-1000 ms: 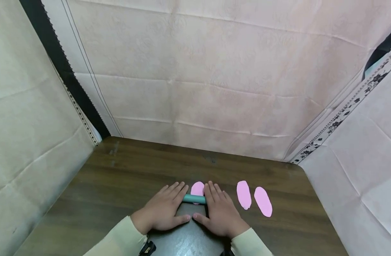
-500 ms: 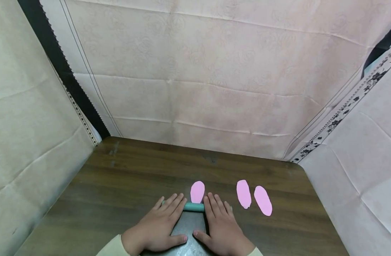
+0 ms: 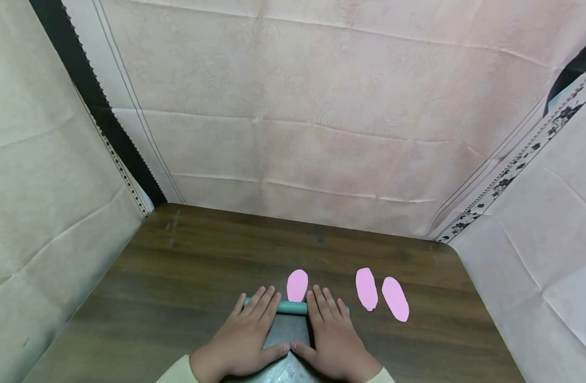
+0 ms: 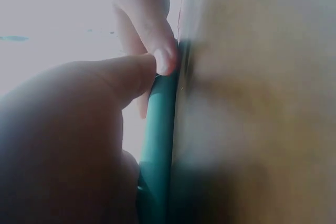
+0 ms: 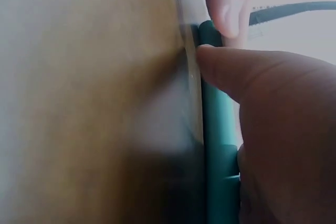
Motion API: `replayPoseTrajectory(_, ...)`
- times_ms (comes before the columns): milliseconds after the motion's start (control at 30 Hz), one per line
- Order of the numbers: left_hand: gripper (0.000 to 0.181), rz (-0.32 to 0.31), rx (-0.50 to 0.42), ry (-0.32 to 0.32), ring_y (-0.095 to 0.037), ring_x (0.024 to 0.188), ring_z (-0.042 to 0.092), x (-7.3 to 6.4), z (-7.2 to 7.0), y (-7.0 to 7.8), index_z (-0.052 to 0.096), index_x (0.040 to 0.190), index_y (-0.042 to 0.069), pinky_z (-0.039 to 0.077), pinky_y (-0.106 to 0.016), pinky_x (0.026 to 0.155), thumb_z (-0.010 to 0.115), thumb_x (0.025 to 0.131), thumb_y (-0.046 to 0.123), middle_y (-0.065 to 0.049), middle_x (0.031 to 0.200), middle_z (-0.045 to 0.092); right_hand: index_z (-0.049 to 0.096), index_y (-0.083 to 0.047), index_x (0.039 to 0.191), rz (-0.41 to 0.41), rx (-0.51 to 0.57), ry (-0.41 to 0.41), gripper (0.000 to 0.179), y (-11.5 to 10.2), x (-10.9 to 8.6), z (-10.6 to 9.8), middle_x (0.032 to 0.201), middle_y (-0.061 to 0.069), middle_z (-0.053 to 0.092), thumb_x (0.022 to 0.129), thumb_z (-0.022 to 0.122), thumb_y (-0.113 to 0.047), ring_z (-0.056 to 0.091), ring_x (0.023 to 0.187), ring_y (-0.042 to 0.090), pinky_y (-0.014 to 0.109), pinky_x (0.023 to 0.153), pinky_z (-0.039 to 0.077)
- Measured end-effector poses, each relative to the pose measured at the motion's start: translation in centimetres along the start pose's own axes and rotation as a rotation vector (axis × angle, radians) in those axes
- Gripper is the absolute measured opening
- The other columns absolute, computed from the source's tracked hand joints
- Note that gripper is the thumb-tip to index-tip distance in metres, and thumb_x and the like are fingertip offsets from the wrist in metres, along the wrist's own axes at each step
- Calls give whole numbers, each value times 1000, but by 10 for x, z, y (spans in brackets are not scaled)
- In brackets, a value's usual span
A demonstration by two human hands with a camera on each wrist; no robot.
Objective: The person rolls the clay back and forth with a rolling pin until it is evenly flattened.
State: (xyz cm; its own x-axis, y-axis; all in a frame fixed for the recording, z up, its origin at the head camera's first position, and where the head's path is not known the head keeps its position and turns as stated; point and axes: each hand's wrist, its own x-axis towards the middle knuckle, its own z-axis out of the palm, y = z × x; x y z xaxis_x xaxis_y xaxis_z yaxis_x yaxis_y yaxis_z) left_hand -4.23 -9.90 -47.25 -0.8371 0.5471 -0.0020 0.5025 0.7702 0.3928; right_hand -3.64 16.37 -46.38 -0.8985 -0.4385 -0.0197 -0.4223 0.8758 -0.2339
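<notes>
In the head view a thin teal rod, like a small rolling pin (image 3: pixel 291 308), lies crosswise at the near end of a flat pink oval piece (image 3: pixel 297 285). Fingers straight, my left hand (image 3: pixel 247 336) rests on the rod's left part. My right hand (image 3: pixel 332 335) lies on its right part the same way. The thumbs meet or nearly meet on the near side. Both wrist views show the teal cylinder (image 4: pixel 158 140) close up on the tabletop, beneath the hands. Whether the pink piece runs under the rod is hidden.
Two more flat pink ovals, one (image 3: pixel 366 289) beside the other (image 3: pixel 395 299), lie to the right on the brown wooden table (image 3: pixel 216 250). Pale creased cloth (image 3: pixel 293 117) hangs behind the table and along both sides. A greyish sheen shows between the hands.
Both hands and the rod have moved back toward the person from over the middle pink oval, so more of it shows. Over the last half second they have barely shifted.
</notes>
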Motion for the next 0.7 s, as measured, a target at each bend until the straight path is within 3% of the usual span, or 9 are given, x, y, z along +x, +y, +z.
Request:
replayPoseTrajectory(133, 106, -32, -5, 29, -41, 176, 19, 12, 0, 1, 26, 179, 6, 20, -74, 135, 44, 108, 82, -17, 188, 23, 29, 0, 177, 14, -1, 13, 113, 5, 13, 0, 185, 22, 28, 104, 57, -81, 25, 173, 46, 71, 134, 28)
replayPoseTrajectory(433, 102, -74, -27, -15, -39, 176, 18, 30, -8, -2, 25, 180, 8, 15, -72, 138, 43, 110, 80, -16, 189, 20, 28, -3, 178, 65, 35, -5, 113, 13, 30, -2, 186, 19, 27, 104, 49, -86, 24, 174, 42, 67, 136, 29)
replayPoseTrajectory(700, 100, -116, -53, -25, -40, 176, 19, 54, -11, -12, 34, 177, 7, 15, -71, 139, 39, 110, 81, -17, 187, 25, 30, -4, 177, 105, 55, -20, 91, 20, 50, -2, 186, 18, 28, 115, 38, -71, 25, 174, 39, 66, 138, 26)
